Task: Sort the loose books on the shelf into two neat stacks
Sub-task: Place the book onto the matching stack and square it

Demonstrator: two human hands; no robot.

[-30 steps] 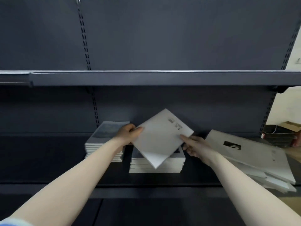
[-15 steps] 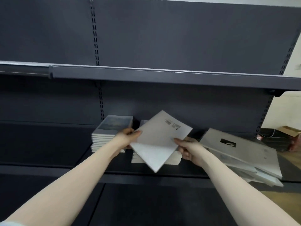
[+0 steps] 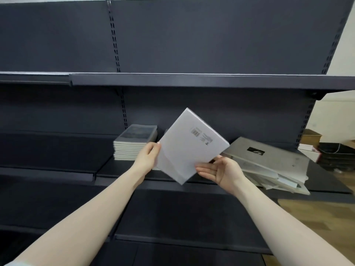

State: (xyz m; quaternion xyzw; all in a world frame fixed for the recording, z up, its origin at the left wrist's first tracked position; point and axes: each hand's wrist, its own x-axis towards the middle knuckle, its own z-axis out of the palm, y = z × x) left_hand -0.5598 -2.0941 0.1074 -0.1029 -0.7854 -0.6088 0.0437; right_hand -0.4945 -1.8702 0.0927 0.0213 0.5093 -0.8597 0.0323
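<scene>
I have a pale book (image 3: 189, 145) in the air in front of the shelf (image 3: 172, 176), turned corner-down like a diamond, its barcode face toward me. To place it well I judge I should first rotate it until its edges run square with the shelf front, then lower it flat onto a stack and nudge the sides flush, not drop it from a tilt. The neat stack (image 3: 134, 144) sits on the shelf to the left; a second stack seems to lie directly behind the book, but it is hidden now, so I cannot say how it stands. The loose pile (image 3: 269, 166) sprawls at a slant to the right, well apart from the neat stack, and I judge it holds most of the work left.

My left hand (image 3: 148, 157) grips the book's left edge, thumb on the front face, fingers behind it out of sight. My right hand (image 3: 221, 170) is palm-up with straight, relaxed fingers, the fingertips (image 3: 199, 167) touching the lower right edge, supporting it without clasping it. Both forearms reach forward and slightly inward, meeting at the book.
</scene>
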